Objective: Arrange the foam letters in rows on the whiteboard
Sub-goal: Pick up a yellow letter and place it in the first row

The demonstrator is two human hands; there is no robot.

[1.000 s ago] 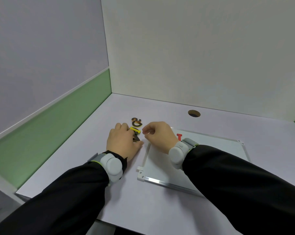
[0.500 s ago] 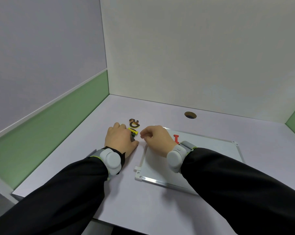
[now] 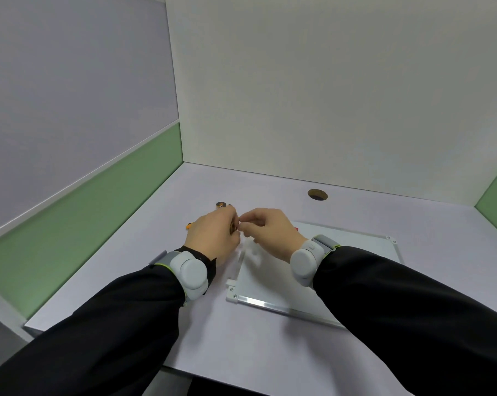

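The desk (image 3: 270, 352) runs pale under both my sleeves, and the whiteboard (image 3: 273, 284) lies flat on it, under my right forearm. I take the board's left edge as my mark. My view has tipped up since a second ago, so the desk now fills only the lower part of what I see.

My left hand (image 3: 213, 238) sits just left of that edge. A second ago it lay low over the pile with a yellow letter showing at its fingertips; now it has risen and curled, and that yellow piece is out of sight. Something brownish shows between its fingers, so I judge it grips a stack of letters (image 3: 233, 225), though I cannot tell how many.

My right hand (image 3: 270, 232) hovers over the board's far left corner. Its fingertips have come in to meet the left hand's, pinched together at the stack; whether they already have a letter between them I cannot tell.

Only a sliver of the red letter (image 3: 296, 229) on the board shows past my right wrist. Beyond the left hand, a dark-and-orange letter (image 3: 221, 205) lies on the desk, and an orange scrap (image 3: 188, 225) peeks out further left.

So the row has barely begun: one letter down, and I judge I am peeling the next off the stack.
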